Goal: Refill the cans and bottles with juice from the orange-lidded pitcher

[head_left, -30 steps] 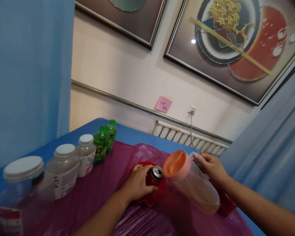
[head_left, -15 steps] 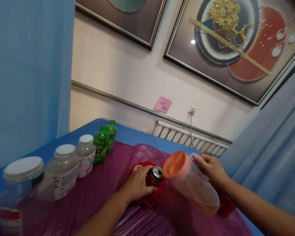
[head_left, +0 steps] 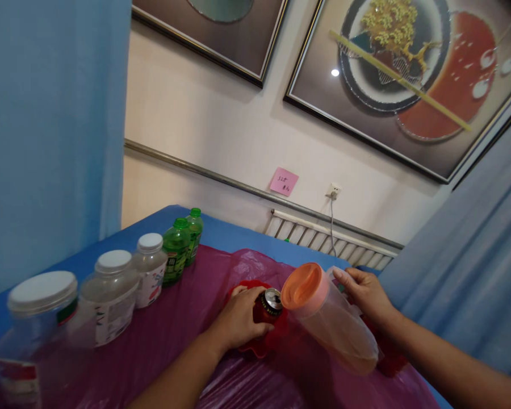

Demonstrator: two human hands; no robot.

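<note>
My left hand (head_left: 238, 319) is wrapped round a dark red drink can (head_left: 264, 312) with an opened silver top. The can stands over a red scalloped dish (head_left: 255, 347), partly hidden by my hand. On the right, my right hand (head_left: 364, 292) grips the handle of a clear plastic pitcher (head_left: 338, 329) with an orange lid. The pitcher is tilted left, its lid right beside the can's top, and brownish liquid lies in its lower part. I cannot make out whether any liquid is flowing. Behind the pitcher shows part of a red object (head_left: 394, 358), mostly hidden.
Along the left stand clear jars with white lids (head_left: 42, 335) and green bottles (head_left: 176, 253). A purple plastic sheet (head_left: 166, 346) covers much of the blue table (head_left: 221, 227). Blue curtains (head_left: 51, 136) hang on both sides; a radiator (head_left: 306, 233) is behind.
The pitcher has shifted very slightly left, and its bottom end has risen a little. My left hand and the can stay in place.
</note>
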